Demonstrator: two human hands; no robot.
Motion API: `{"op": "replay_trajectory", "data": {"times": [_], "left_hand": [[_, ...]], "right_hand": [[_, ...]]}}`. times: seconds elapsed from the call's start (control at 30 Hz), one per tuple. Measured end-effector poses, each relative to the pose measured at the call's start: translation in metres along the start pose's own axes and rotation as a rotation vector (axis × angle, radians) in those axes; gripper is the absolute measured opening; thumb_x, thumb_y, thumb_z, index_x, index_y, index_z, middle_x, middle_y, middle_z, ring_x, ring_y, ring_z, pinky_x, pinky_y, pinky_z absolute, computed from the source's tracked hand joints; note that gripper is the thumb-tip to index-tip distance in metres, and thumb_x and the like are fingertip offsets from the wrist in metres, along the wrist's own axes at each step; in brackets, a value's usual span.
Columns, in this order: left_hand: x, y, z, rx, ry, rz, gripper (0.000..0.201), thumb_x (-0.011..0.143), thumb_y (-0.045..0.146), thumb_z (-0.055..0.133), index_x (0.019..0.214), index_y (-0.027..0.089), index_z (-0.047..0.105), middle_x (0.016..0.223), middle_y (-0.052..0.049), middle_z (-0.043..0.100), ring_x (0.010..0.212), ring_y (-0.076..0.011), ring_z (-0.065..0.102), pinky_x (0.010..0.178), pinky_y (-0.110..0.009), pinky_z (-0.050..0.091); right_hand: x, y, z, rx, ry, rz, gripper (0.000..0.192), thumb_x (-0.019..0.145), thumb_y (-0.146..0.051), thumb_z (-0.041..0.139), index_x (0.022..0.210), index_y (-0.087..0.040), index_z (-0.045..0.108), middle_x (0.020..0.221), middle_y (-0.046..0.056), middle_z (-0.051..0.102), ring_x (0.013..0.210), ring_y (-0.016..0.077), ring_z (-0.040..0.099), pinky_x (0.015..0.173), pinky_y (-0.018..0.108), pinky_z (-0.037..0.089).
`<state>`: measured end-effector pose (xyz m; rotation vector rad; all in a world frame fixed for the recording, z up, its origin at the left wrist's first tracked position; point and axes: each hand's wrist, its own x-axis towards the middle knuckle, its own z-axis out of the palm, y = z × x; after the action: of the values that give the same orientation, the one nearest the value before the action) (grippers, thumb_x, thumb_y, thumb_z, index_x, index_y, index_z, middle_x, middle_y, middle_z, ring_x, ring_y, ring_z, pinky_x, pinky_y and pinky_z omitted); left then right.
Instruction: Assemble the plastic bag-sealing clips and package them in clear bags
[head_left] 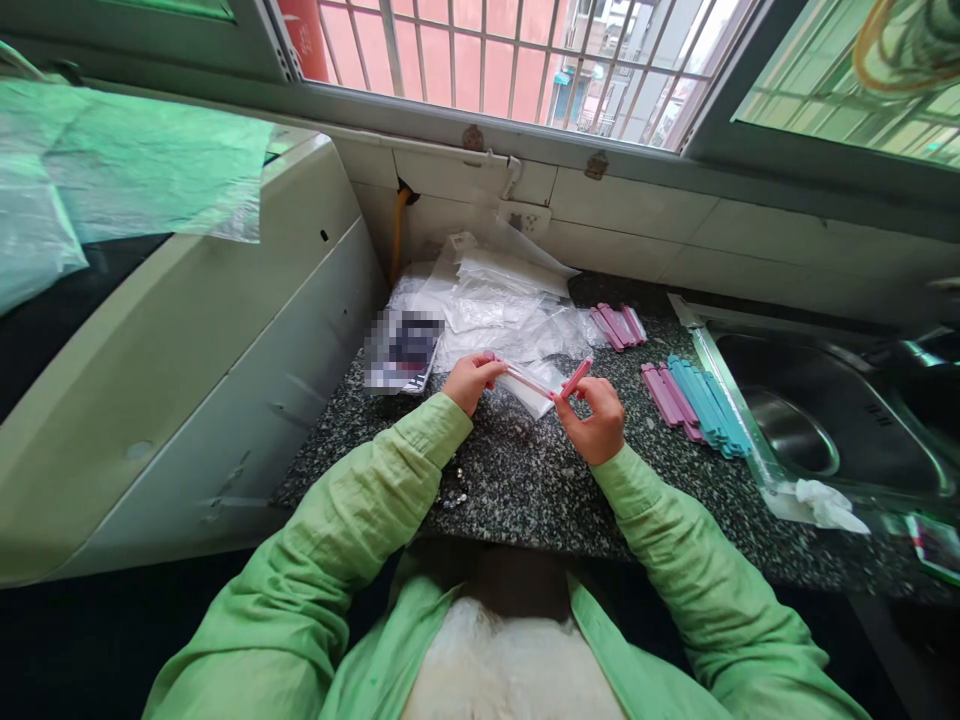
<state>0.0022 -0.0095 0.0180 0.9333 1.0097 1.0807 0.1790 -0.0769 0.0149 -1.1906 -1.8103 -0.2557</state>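
One pink clip [576,378] pinched in fingers [491,369] of left hand [468,384], right hand [598,416]; two pink piles [663,396], one blue pile [703,402] laid on bench [532,490].

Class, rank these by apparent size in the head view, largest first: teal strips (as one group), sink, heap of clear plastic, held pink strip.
1. Sink, partly cut off by the picture's edge
2. Heap of clear plastic
3. Teal strips
4. Held pink strip

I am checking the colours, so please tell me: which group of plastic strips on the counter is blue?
The blue strips are those nearest the sink; their colour differs from the adjacent pink strips and the farther pink strips.
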Motion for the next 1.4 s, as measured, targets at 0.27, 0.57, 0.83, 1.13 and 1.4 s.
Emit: {"op": "replay_trajectory", "data": {"times": [0.27,0.57,0.83,1.13,1.4], "left_hand": [[0.000,0.003,0.000,-0.027,0.019,-0.003,0.015,0.051,0.019,0.063,0.048,0.015,0.049,0.040,0.007,0.038,0.040,-0.0036,0.034,0.042,-0.018,0.025],[-0.002,0.006,0.001,-0.104,0.030,-0.024,0.019,0.048,0.020,0.065,0.049,0.015,0.047,0.042,0.007,0.039,0.041,-0.0032,0.033,0.042,-0.018,0.027],[-0.003,0.007,0.002,-0.155,0.028,-0.051,0.019,0.051,0.017,0.066,0.052,0.015,0.047,0.041,0.008,0.038,0.039,-0.0026,0.034,0.041,-0.017,0.029],[-0.005,0.006,0.003,-0.156,0.001,-0.073,0.021,0.053,0.017,0.066,0.052,0.015,0.045,0.040,0.008,0.037,0.038,-0.0023,0.035,0.041,-0.016,0.030],[-0.005,0.006,0.003,-0.135,-0.013,-0.047,0.022,0.051,0.018,0.066,0.048,0.015,0.044,0.039,0.007,0.038,0.039,-0.0028,0.034,0.041,-0.017,0.029]], "right_hand": [[-0.004,0.006,0.002,0.008,-0.016,0.046,0.008,0.077,-0.027,0.058,0.074,-0.020,0.055,0.070,0.002,0.062,0.062,0.0140,0.051,0.057,0.028,0.045],[-0.006,0.009,0.003,0.105,-0.010,0.137,0.010,0.077,-0.031,0.058,0.076,-0.020,0.057,0.078,0.004,0.065,0.059,0.0125,0.054,0.051,0.027,0.047],[-0.004,0.007,0.002,0.292,-0.048,0.283,0.009,0.075,-0.027,0.058,0.079,-0.019,0.058,0.081,0.004,0.063,0.063,0.0120,0.057,0.054,0.026,0.049],[-0.004,0.010,0.003,0.303,-0.012,0.279,0.010,0.075,-0.026,0.058,0.082,-0.020,0.058,0.078,0.003,0.062,0.061,0.0118,0.056,0.058,0.028,0.051],[-0.002,0.016,0.000,0.273,-0.044,0.150,0.006,0.075,-0.024,0.060,0.079,-0.020,0.061,0.080,0.003,0.067,0.071,0.0151,0.060,0.065,0.032,0.051]]}}
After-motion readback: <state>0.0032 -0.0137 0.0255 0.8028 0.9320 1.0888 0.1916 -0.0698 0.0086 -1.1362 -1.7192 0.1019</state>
